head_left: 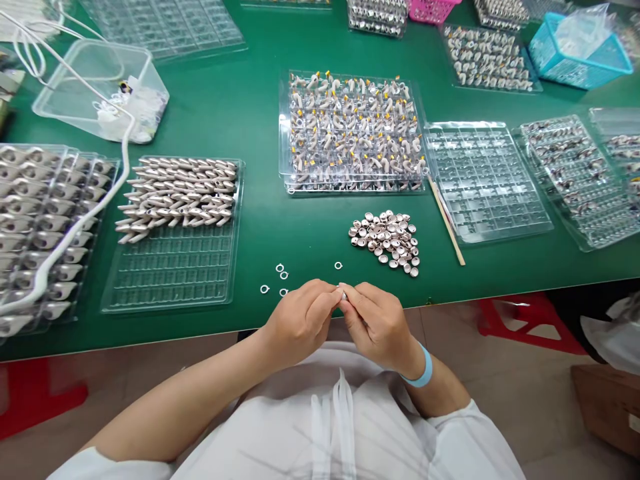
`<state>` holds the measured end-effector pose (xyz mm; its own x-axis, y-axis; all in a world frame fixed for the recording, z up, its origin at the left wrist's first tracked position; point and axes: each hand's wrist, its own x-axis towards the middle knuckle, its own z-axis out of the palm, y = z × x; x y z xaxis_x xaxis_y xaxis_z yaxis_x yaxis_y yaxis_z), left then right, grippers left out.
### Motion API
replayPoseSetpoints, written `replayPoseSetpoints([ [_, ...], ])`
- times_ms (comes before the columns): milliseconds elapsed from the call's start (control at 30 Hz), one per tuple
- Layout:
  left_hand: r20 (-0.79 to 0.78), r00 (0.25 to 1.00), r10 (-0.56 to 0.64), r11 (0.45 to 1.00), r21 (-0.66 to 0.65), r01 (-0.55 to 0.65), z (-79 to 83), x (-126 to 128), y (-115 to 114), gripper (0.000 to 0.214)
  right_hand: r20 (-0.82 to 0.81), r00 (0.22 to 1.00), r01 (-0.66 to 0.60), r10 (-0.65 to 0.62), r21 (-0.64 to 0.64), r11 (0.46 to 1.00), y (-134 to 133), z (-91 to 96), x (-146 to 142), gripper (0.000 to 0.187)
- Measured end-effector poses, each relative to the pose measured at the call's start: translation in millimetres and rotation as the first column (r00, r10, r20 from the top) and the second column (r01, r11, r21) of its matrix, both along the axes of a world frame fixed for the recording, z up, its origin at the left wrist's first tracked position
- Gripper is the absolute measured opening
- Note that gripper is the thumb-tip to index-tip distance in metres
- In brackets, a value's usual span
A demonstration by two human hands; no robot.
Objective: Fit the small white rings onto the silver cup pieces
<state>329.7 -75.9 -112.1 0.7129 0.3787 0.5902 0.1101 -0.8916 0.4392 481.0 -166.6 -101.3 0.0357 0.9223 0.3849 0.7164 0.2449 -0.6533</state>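
Note:
My left hand (300,320) and my right hand (377,323) meet at the near edge of the green table (250,113), fingertips pinched together on a tiny pale part (343,295) that I cannot make out clearly. Several small white rings (281,272) lie just beyond my left hand. A pile of small metallic caps (387,240) sits beyond my right hand. A clear tray of beige curved pieces (353,133) stands behind the pile.
A thin wooden stick (447,223) lies beside an empty clear tray (485,180). At left are a tray half filled with beige shells (177,200), another full tray (45,227) and a white cable (80,227). Clear tub (97,87), blue basket (577,47), further trays behind.

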Motion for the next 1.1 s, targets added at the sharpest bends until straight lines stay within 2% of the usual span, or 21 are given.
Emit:
replayPoseSetpoints([
  [233, -0.034, 0.999, 0.009, 0.999, 0.047, -0.007, 3.9, 3, -2, 0.017, 0.042, 0.999, 0.004, -0.006, 0.043, 0.999, 1, 0.5, -3, 0.025],
  [600, -0.073, 0.997, 0.034, 0.994, 0.109, -0.026, 3.3, 3, -1, 0.018, 0.112, 0.994, -0.014, 0.01, 0.04, 0.999, 0, -7.4, -2, 0.026],
  [1100, -0.125, 0.992, 0.013, 0.998, 0.058, -0.006, -5.3, 3, 3, 0.023, 0.137, 0.989, -0.05, 0.054, -0.032, 0.998, 3, -16.6, 1, 0.022],
])
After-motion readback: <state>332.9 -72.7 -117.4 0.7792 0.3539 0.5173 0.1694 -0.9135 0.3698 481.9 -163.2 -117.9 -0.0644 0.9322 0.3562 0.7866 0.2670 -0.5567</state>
